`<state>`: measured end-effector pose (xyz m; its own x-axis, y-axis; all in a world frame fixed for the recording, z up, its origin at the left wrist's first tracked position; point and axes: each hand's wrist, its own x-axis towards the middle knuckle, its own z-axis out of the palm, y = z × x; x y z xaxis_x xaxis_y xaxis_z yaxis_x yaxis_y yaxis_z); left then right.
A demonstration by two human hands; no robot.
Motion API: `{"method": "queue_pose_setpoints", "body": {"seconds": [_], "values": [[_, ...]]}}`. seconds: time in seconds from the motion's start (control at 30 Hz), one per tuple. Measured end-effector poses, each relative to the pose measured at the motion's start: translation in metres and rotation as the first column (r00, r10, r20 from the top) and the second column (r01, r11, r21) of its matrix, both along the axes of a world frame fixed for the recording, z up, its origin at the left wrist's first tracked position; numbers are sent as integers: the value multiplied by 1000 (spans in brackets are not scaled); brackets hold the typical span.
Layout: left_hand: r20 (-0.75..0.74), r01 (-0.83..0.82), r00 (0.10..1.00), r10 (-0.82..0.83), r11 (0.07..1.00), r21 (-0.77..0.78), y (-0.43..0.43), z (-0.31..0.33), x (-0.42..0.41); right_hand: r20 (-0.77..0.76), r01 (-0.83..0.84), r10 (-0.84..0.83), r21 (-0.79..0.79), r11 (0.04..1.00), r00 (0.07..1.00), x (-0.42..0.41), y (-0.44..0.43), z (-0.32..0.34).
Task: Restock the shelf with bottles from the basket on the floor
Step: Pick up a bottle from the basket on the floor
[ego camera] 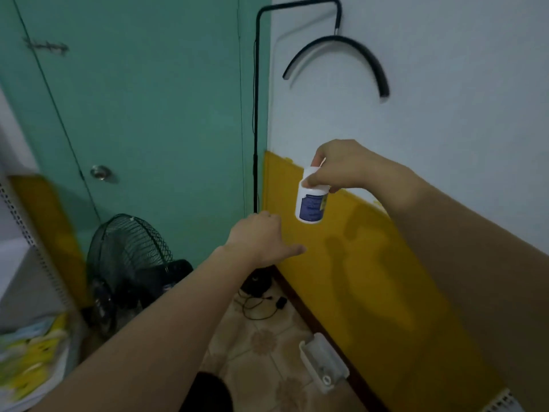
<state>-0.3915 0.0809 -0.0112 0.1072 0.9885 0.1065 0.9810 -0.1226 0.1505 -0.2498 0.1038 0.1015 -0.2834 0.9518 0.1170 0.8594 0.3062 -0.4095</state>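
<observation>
Centre frame on my remote feed: the right hand (341, 168) pinches 1 white bottle (312, 203) with a blue label by its cap, fingers and thumb curled round the top. The bottle hangs below those fingertips in mid-air, in front of the yellow-and-white wall. Its long axis is close to upright, cap up, base tipped slightly toward lower right.

The left hand (258, 239) reaches out just below and left of the bottle, apart from it. Its thumb stretches toward the right. Its fingers fold away from the camera, so I cannot tell how far they curl, and I see nothing in it.

The shelf (32, 242) shows only as a white perforated upright at the far left edge, well apart from the bottle. I judge the bottle must travel left across the frame, and the empty left hand is nearer that side.

My count: 1 bottle, 2 hands, 1 shelf unit, 0 baskets in view. A floor fan (127, 251) stands between shelf and hands.
</observation>
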Motion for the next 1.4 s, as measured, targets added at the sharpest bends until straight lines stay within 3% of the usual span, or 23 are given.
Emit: {"method": "queue_pose_setpoints", "body": {"seconds": [0.37, 0.73, 1.03, 1.4], "values": [[60, 6, 998, 4, 987, -164, 176, -127, -1, 119, 45, -23, -180, 983, 993, 1, 199, -136], [166, 258, 962, -215, 914, -313, 306, -307, 98, 156, 298, -255, -408, 863, 954, 104, 321, -330], [108, 335, 941, -321, 833, -441, 371, -495, 132, 141, 389, -373, -519, 761, 917, 155, 378, -568], [76, 296, 946, -315, 744, -598, 397, -772, 130, 247, 322, -214, -594, 737, 945, 154, 397, -906]]}}
